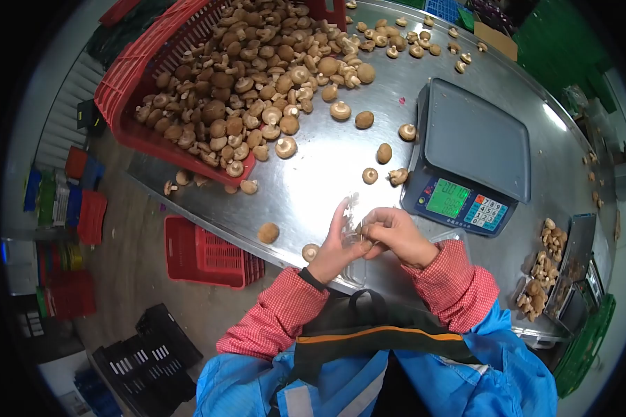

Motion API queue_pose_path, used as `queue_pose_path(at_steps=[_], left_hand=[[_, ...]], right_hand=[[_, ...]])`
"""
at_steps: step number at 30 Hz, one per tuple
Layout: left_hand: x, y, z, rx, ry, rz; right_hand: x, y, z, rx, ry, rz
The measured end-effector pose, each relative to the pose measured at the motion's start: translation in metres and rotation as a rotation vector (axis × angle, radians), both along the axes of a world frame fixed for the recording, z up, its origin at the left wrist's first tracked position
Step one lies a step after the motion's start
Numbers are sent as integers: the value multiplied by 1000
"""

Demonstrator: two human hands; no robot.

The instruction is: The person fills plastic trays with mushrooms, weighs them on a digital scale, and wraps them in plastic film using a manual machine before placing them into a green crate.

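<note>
Seen from the head camera, the two hands meet over the near edge of the shiny table [313,182]. The right hand [398,236] is curled, its grip closed on a small brown bit [362,232]. The left hand [335,244] touches the bit too, but its grip is open, with straight fingers. A mushroom [310,251] lies just beside the left hand. The scale [469,149] is near, and the red crate [129,87] of mushrooms is well apart.
</note>
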State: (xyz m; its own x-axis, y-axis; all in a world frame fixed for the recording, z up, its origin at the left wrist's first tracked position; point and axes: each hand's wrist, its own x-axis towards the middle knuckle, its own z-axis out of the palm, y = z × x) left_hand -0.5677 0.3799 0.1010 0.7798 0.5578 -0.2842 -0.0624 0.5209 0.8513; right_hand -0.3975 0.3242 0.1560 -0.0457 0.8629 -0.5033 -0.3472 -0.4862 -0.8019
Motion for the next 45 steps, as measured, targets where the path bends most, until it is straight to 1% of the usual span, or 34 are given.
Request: queue_pose_path(at_steps=[2,5,8,14,17,26,32,40,45], left_hand=[[5,-1,6,-37,26,-4],[6,-4,-3,110,35,-13],[6,-4,-1,142,89,-57],[9,-9,-7,144,70,-57],[10,-9,-9,102,53,-36],[10,-6,-20,251,121,-12],[9,-3,-21,347,129,0],[12,-8,-21,285,112,35],[13,-13,-7,104,77,13]], right_hand=[[4,-5,1,-20,30,5],[10,-11,5,-52,77,38],[13,-15,5,-56,88,43],[16,-20,3,-64,99,26],[16,-20,1,-72,116,1],[15,-18,3,-36,29,-15],[15,-17,1,-50,54,-27],[14,-18,-5,-27,24,-18],[11,-21,-6,-9,36,-53]])
